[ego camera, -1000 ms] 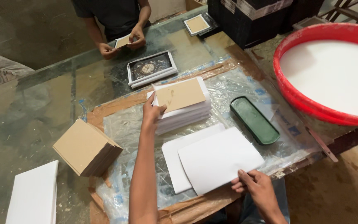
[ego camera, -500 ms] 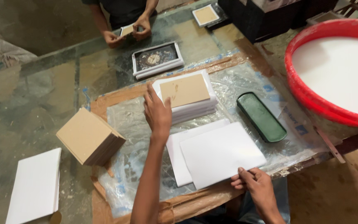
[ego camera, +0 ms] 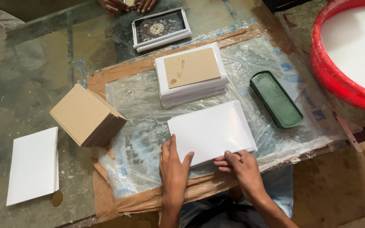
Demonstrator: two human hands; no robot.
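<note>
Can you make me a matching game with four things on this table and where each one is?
Things:
1. green tray
2. brown card stack
3. red tub
4. white sheets

Places:
A. far right edge of the picture
B. under the left hand and right hand
C. left of the plastic film
D. on the film, right of the white pile topped with a brown card

Pairs: 1-D, 2-C, 3-A, 4-B
</note>
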